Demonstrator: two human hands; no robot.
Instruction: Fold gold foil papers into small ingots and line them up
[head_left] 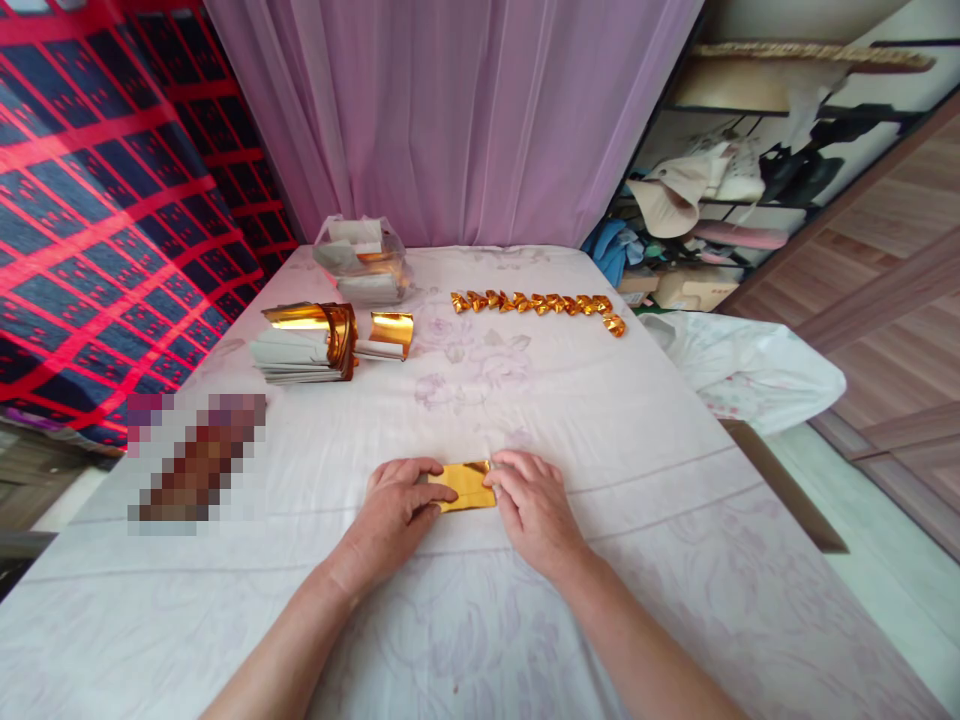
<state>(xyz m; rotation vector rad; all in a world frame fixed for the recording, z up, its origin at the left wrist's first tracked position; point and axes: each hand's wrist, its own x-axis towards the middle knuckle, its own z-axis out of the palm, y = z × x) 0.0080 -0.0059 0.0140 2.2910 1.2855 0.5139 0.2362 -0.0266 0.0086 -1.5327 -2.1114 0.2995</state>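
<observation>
A small rectangle of gold foil paper [466, 488] lies on the cloth in front of me, a crease running along it. My left hand [401, 500] grips its left end, the thumb lying over the gold face. At the other end my right hand [534, 498] pinches the right edge with bent fingers. Beyond my hands, to the left, sits a fanned stack of gold-and-white foil paper [304, 345]. Beside it is a loose curled foil sheet [391, 330]. A row of folded gold foil pieces [532, 302] stretches across the far right of the table.
A clear plastic bag [361, 260] with more foil paper stands at the table's far left. The table [600, 440] has a floral cloth. A pixelated patch covers something at left. A white plastic bag [757, 370] and a loaded shelf [720, 200] are beyond the right edge.
</observation>
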